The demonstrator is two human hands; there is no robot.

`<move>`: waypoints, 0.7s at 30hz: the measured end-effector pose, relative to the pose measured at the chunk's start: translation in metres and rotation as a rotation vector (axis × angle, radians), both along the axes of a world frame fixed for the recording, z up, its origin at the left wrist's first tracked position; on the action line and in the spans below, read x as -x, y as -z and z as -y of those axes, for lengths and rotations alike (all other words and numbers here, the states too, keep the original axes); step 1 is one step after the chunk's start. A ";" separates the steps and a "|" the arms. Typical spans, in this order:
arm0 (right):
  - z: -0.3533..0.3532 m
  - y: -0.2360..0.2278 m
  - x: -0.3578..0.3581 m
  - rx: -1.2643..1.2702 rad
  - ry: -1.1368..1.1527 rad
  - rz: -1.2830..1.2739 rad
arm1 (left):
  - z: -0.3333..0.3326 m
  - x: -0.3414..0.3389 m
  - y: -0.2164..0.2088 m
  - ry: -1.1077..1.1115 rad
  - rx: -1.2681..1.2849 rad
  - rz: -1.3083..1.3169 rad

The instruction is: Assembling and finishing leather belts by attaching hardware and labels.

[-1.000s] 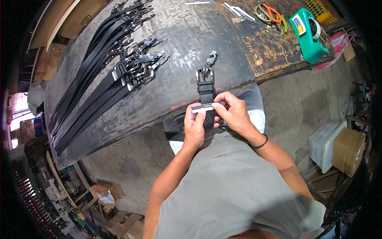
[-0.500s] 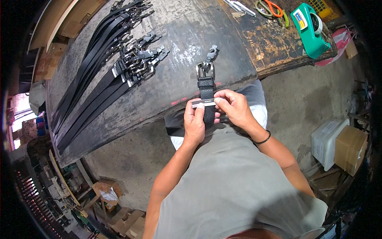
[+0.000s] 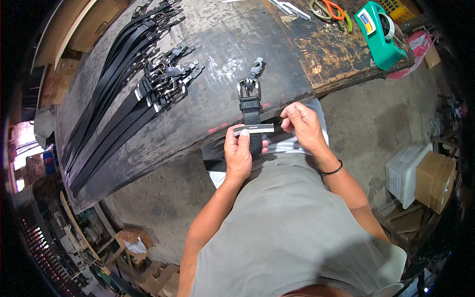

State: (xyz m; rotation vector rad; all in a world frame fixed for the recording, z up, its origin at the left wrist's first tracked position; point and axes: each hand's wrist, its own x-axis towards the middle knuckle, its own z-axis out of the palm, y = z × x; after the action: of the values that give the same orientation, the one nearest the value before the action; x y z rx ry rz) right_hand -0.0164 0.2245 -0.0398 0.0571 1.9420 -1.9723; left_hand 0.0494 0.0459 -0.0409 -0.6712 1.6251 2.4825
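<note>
A black leather belt with a silver buckle hangs over the near table edge toward me, its buckle end on the table. My left hand is closed round the strap, fingertips showing on its far side. Its thumb presses a narrow black-and-white label strip crosswise on the belt; the strip's right end sticks out past the strap. Just right of the strip, apart from it, is my right hand, fingers curled and thumb near the index finger. Whether anything is between them I cannot make out. A metal clip is attached at the buckle.
Several black belts with metal buckles lie piled on the dark table to the left. At the far right, a green tape dispenser stands near scissors with orange handles. A plastic bin and cardboard box sit lower right.
My right hand has let go of the label strip's right end and moved off to the right. The left hand keeps its hold on the belt and strip.
</note>
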 end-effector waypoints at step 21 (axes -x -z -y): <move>-0.016 0.004 0.002 -0.322 -0.149 0.054 | -0.002 0.001 -0.008 0.004 0.042 -0.001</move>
State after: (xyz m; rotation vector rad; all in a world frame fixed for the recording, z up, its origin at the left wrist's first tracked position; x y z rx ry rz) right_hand -0.0187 0.2401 -0.0434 0.0473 2.1423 -1.5364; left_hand 0.0485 0.0481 -0.0328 -0.6708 1.6821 2.4522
